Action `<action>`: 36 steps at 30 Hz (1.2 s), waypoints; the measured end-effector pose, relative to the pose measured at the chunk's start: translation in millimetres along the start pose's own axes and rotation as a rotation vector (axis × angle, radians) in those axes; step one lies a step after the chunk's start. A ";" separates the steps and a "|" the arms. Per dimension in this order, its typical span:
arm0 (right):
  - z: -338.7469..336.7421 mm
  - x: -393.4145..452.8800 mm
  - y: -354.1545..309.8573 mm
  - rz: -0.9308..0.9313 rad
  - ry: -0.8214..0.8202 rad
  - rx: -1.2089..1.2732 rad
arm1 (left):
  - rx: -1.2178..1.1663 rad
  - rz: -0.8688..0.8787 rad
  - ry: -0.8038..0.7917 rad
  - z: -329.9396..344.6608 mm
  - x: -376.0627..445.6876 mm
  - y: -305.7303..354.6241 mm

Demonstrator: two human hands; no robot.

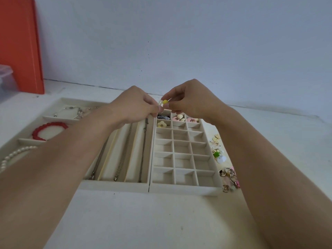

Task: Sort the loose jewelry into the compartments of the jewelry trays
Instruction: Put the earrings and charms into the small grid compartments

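Both hands meet above the far end of the grid tray (186, 187). My left hand (133, 105) and my right hand (188, 99) pinch a small earring with a yellow bead (165, 102) between their fingertips. The grid tray holds a cream flower earring (161, 124), a dark piece (163, 116), and cream and pink heart pieces (180, 117) in its far cells. Left of it, the long-slot tray (115, 186) holds chain necklaces (124, 151). Loose earrings (218, 153) and rings (229, 175) lie on the table to the right of the grid tray.
A third tray (30, 141) at the left holds a red bead bracelet (48, 130), a pearl strand (16, 155) and thin bracelets (71, 111). An orange board (19, 44) and a clear plastic box (6, 78) stand at the far left against the wall.
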State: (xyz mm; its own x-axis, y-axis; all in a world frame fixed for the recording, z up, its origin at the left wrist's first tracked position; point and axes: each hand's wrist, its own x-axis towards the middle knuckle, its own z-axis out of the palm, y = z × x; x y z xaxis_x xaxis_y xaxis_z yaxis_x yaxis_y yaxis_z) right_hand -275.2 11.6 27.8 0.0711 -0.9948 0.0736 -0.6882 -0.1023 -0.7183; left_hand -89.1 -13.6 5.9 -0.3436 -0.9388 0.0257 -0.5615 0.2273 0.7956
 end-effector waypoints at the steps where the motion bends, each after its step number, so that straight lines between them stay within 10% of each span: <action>1: -0.3 0.6 0.6 -0.002 0.001 -0.017 | 0.014 -0.001 -0.015 0.0 0.7 -0.9; 11: 4.7 5.3 13.3 0.015 -0.144 -0.406 | 0.428 0.073 -0.124 9.6 5.2 -8.4; 36: 18.7 5.7 12.5 -0.004 -0.082 -0.443 | 0.449 0.106 -0.100 10.0 2.8 -5.1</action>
State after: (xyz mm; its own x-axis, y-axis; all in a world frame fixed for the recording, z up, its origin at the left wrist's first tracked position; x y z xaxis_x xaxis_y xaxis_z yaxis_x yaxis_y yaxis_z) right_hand -270.0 4.7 6.4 0.1191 -0.9929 0.0079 -0.9293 -0.1143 -0.3512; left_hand -94.8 -14.8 -4.2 -0.4755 -0.8796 0.0168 -0.7818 0.4312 0.4503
